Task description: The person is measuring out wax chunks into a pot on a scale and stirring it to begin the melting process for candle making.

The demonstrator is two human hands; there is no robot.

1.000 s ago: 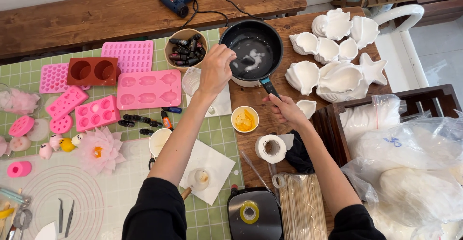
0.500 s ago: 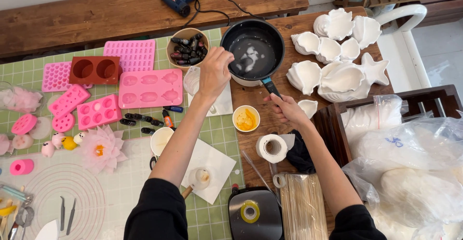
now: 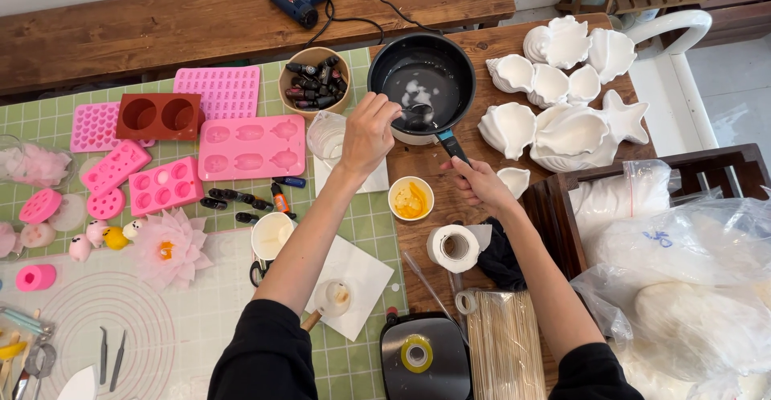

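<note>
Wooden tabletop (image 3: 490, 38), far right: black saucepan (image 3: 420, 83) steadied by right hand (image 3: 480, 181) closed on handle (image 3: 451, 144); spoon (image 3: 418, 110) pinched in left hand (image 3: 366, 133).

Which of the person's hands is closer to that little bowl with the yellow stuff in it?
The right hand. It grips the pan handle just right of the small yellow-filled bowl. The left hand is farther, up and left of the bowl, holding a spoon in the black pan.
</note>
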